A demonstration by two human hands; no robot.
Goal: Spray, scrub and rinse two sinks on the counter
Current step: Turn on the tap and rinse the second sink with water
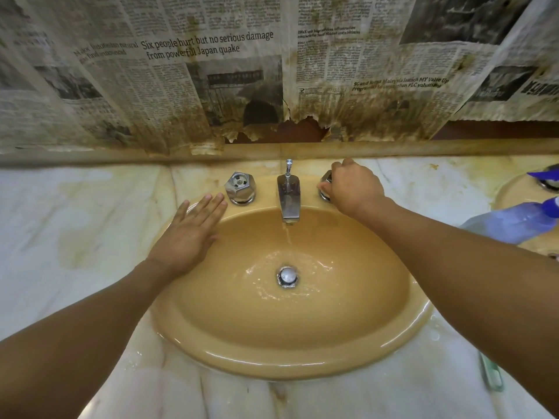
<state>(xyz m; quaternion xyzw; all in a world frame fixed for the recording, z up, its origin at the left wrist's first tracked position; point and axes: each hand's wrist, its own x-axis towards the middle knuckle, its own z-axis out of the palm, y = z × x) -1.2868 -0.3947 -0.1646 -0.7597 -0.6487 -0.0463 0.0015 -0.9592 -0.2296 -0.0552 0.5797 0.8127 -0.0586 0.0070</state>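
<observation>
A tan oval sink (290,358) is set in a marble counter. Water runs from the chrome faucet (289,198) and pools around the metal drain plug (287,276). My right hand (354,186) grips the right tap handle (325,186), mostly hiding it. My left hand (190,234) lies flat with straight fingers on the sink's upper left rim, beside the left tap handle (240,188). A second tan sink (514,192) shows at the far right edge.
A blue spray bottle (514,222) lies on the counter between the two sinks. A pale green handle (491,375) of some tool lies on the counter at lower right. Stained newspaper (211,71) covers the wall behind the backsplash ledge.
</observation>
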